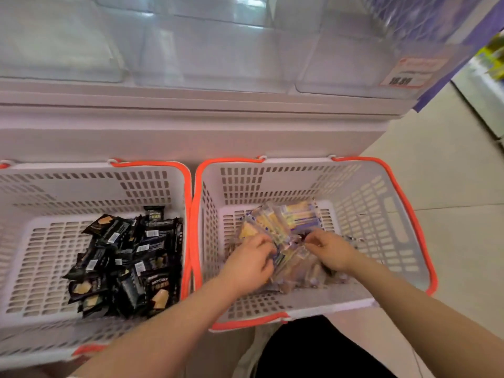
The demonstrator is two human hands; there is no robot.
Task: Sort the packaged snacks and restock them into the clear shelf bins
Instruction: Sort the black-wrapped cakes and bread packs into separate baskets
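Clear snack packs (283,230) with yellow and blue print lie heaped on the floor of the right basket (381,203), tilted and overlapping. Left of that basket, black snack packs (128,263) with white barcode labels lie piled in a second basket (81,184). Above the right basket, the clear shelf bins (207,47) sit in a row on the shelf.

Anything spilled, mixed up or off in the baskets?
Nothing stands out. Black packets all lie in the left basket, yellow-and-blue packets in the right basket, where both hands grip them.
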